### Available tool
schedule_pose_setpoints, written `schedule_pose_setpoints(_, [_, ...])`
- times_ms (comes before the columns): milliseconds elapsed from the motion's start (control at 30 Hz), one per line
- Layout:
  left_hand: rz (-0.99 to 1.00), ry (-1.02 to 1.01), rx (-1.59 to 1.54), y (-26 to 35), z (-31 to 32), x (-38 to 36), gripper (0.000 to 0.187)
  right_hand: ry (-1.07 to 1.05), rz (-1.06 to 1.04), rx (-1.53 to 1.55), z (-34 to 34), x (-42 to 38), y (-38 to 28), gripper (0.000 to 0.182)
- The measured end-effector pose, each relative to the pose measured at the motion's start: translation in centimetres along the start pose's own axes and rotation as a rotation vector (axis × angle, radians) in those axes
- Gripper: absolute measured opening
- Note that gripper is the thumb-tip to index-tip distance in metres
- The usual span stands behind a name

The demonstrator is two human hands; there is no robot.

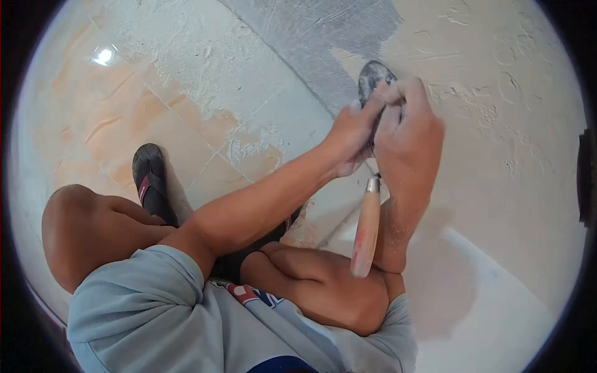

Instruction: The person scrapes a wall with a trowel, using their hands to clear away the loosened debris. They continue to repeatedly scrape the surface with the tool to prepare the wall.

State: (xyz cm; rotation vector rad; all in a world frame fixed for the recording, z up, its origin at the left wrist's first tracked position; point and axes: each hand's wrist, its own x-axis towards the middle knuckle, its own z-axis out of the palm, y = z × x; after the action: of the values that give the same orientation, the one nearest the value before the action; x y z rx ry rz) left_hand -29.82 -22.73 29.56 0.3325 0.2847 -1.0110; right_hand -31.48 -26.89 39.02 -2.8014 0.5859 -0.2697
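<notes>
A trowel (367,230) with a worn wooden handle and a dark, white-smeared blade (375,76) points away from me, its handle hanging down beside my right wrist. Around the lower part of the blade, my left hand (354,133) is closed, with its thumb along the metal. My right hand (410,112) has curled fingers dusted with white powder, pinching at the blade's edge close to the left thumb. Part of the blade and the right thumb are hidden between the hands.
Pale tiled floor (211,152) lies on the left, strewn with white powder (193,68). On the right is a surface coated in beige plaster (485,161), beside a bare grey patch (329,37). My bent legs and a dark shoe (149,171) are below and left.
</notes>
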Motion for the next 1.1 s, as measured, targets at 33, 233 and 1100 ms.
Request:
schedule_pose_setpoints(33, [0.019, 0.002, 0.021, -0.3, -0.2, 0.1, 0.052, -0.007, 0.007, 0.002, 0.2, 0.3, 0.0, 0.009])
schedule_pose_setpoints(233, [-0.051, -0.089, 0.018, 0.4, -2.5, 1.4, 0.054, -0.052, 0.0, -0.06, 1.3, 0.6, -0.1, 0.011])
schedule_pose_setpoints(1100, [-0.109, -0.176, -0.119, 0.3, -5.4, 2.9, 0.024, -0.091, -0.084, -0.157, 3.8, 1.0, -0.2, 0.007])
